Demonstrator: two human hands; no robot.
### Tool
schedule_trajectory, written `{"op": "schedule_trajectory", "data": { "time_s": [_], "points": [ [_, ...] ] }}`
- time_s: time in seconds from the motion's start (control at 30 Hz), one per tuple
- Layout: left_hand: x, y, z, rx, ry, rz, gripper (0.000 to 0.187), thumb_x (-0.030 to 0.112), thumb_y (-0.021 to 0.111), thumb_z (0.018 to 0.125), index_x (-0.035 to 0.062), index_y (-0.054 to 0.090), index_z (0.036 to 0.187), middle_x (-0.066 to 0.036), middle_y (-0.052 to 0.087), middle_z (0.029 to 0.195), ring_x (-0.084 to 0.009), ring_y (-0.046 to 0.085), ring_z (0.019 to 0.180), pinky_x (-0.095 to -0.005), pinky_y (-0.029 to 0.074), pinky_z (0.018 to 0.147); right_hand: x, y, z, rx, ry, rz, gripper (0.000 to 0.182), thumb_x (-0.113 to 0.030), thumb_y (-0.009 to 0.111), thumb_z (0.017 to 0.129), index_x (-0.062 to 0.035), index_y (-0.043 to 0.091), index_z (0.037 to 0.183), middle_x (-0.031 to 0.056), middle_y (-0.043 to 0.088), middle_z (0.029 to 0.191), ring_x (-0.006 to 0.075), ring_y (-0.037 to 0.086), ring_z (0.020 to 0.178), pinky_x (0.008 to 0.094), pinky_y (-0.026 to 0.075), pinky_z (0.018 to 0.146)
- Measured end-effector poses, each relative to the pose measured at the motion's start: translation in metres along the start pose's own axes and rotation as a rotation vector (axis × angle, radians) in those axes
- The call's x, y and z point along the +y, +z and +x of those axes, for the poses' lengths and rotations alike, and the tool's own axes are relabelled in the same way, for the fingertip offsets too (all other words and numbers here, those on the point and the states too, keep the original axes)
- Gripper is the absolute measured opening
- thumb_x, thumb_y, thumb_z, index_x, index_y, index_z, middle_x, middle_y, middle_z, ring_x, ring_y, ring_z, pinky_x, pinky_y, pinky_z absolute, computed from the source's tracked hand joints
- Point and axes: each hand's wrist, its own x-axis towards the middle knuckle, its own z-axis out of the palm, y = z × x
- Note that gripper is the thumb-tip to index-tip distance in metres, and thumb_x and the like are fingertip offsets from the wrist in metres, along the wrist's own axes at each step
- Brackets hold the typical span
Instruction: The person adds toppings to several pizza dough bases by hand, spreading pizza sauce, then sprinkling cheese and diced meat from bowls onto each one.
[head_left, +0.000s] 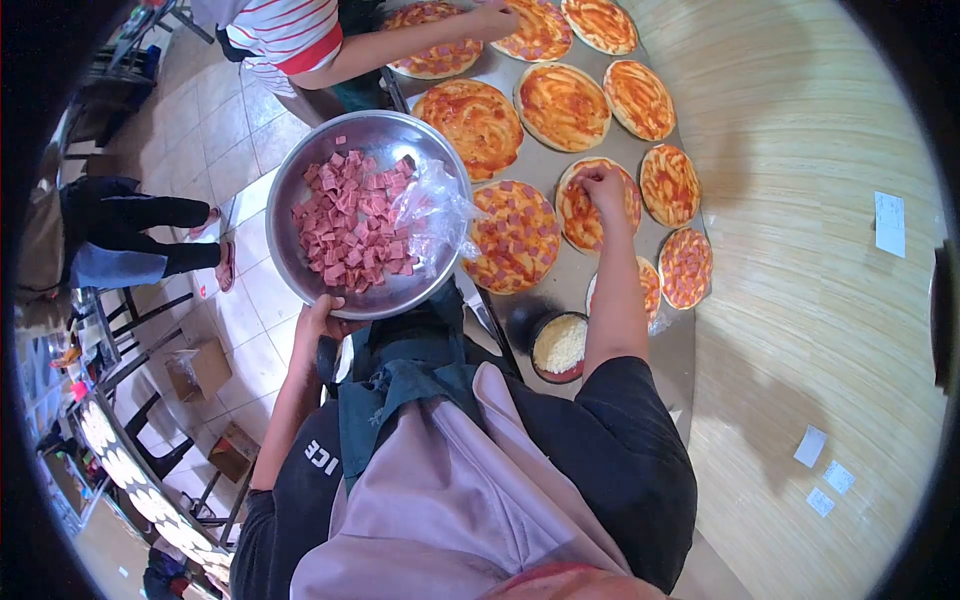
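Observation:
My left hand (pixel 322 322) is closed on the lower rim of a large metal bowl (pixel 283 250). Diced pink meat (pixel 355 215) fills much of the bowl, and a clear plastic bag (pixel 435 215) lies over its right side. Over a sauced pizza base (pixel 578 222) is my right hand (pixel 603 190), its fingers pressed together and pointing down; what they hold, if anything, is too small to make out. Left of that base lies a pizza with meat pieces (pixel 513 240), and a smaller one (pixel 686 268) is at the right.
More sauced bases (pixel 563 107) cover the table (pixel 640 350) behind. A container of grated cheese (pixel 560 345) stands near my body. At the top, a co-worker's hand (pixel 495 20) is over the pizzas. Another person's legs (pixel 150 225) show at left; a wall (pixel 800 250) borders the right.

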Motion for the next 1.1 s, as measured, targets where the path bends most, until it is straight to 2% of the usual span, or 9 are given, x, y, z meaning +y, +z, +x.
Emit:
{"op": "schedule_trajectory", "data": {
  "time_s": [0.07, 0.17, 0.23, 0.27, 0.33, 0.4, 0.47, 0.63, 1.1],
  "points": [
    [0.001, 0.003, -0.003, 0.005, 0.015, -0.005, 0.041, 0.009, 0.046, 0.071, -0.011, 0.038, 0.107, -0.022, 0.054, 0.099, -0.0324, 0.057, 0.088, -0.045, 0.049, 0.075, 0.0, 0.005, -0.003, 0.042, -0.078, -0.095, 0.005, -0.002, 0.058, 0.074, 0.0009, 0.054, 0.076, 0.006, 0.058, 0.065, 0.0102, 0.052, 0.052, 0.0228, 0.04, 0.043],
    [0.001, 0.005, -0.004, -0.011, 0.031, 0.001, 0.042, 0.009, 0.046, 0.071, -0.0109, 0.037, 0.107, -0.022, 0.053, 0.1, -0.0325, 0.057, 0.088, -0.0457, 0.049, 0.075, 0.002, 0.006, -0.002, 0.191, -0.228, -0.24, 0.01, 0.0, 0.061, 0.07, 0.0013, 0.054, 0.077, 0.0059, 0.057, 0.062, 0.0104, 0.051, 0.049, 0.0231, 0.039, 0.041],
    [0.0, 0.003, -0.006, -0.025, 0.036, -0.015, 0.042, 0.009, 0.046, 0.071, -0.0108, 0.037, 0.108, -0.022, 0.053, 0.1, -0.0325, 0.057, 0.088, -0.0457, 0.049, 0.075, -0.029, -0.003, -0.021, 0.171, 0.044, 0.07, 0.008, 0.0, 0.055, 0.074, 0.002, 0.053, 0.081, 0.0079, 0.058, 0.068, 0.0127, 0.054, 0.053, 0.024, 0.041, 0.043],
    [-0.001, 0.003, -0.005, -0.041, 0.042, -0.031, 0.043, 0.008, 0.046, 0.071, -0.0107, 0.036, 0.108, -0.022, 0.053, 0.1, -0.0325, 0.057, 0.088, -0.0458, 0.049, 0.075, -0.026, -0.007, -0.022, 0.172, 0.045, 0.07, 0.008, 0.0, 0.055, 0.074, 0.002, 0.053, 0.081, 0.0079, 0.058, 0.068, 0.0127, 0.054, 0.053, 0.024, 0.041, 0.043],
    [0.0, 0.002, -0.003, -0.023, 0.028, -0.012, 0.042, 0.008, 0.045, 0.071, -0.0108, 0.037, 0.107, -0.022, 0.053, 0.099, -0.0325, 0.057, 0.088, -0.0457, 0.049, 0.075, -0.019, -0.023, -0.022, 0.012, 0.233, 0.543, 0.009, 0.0, 0.047, 0.079, 0.002, 0.051, 0.087, 0.0102, 0.059, 0.076, 0.0147, 0.056, 0.06, 0.0246, 0.042, 0.048],
    [0.0, 0.003, -0.003, -0.005, 0.014, 0.004, 0.042, 0.008, 0.045, 0.071, -0.0108, 0.037, 0.107, -0.022, 0.054, 0.098, -0.0325, 0.057, 0.087, -0.0455, 0.049, 0.075, -0.016, -0.032, -0.027, -0.058, 0.238, 0.587, 0.012, 0.001, 0.044, 0.08, 0.0019, 0.05, 0.09, 0.0113, 0.059, 0.078, 0.0157, 0.056, 0.063, 0.0256, 0.043, 0.051],
    [0.003, 0.003, -0.005, -0.016, -0.008, 0.003, 0.042, 0.006, 0.043, 0.071, -0.0149, 0.031, 0.105, -0.028, 0.05, 0.102, -0.0386, 0.055, 0.09, -0.0489, 0.046, 0.081, -0.016, -0.034, -0.036, -0.131, 0.243, 0.632, 0.015, 0.001, 0.041, 0.08, 0.0019, 0.05, 0.093, 0.0124, 0.059, 0.079, 0.0167, 0.057, 0.066, 0.0266, 0.044, 0.053],
    [-0.002, -0.002, -0.003, -0.056, 0.015, 0.004, 0.044, 0.007, 0.044, 0.07, -0.0138, 0.032, 0.107, -0.027, 0.051, 0.103, -0.0371, 0.054, 0.092, -0.0486, 0.044, 0.083, -0.013, -0.03, -0.043, -0.083, 0.273, 0.808, 0.016, 0.0, 0.046, 0.081, 0.0015, 0.054, 0.095, 0.0095, 0.059, 0.08, 0.0172, 0.057, 0.068, 0.0257, 0.046, 0.057],
    [0.002, 0.009, -0.015, -0.044, 0.047, 0.014, 0.041, 0.008, 0.044, 0.071, -0.0107, 0.035, 0.106, -0.023, 0.053, 0.099, -0.0333, 0.056, 0.09, -0.0468, 0.045, 0.082, -0.015, -0.029, -0.051, -0.178, 0.269, 0.867, 0.022, 0.0, 0.053, 0.079, 0.0032, 0.052, 0.1, 0.0112, 0.059, 0.087, 0.0173, 0.059, 0.072, 0.0256, 0.049, 0.063]
  ]
}}
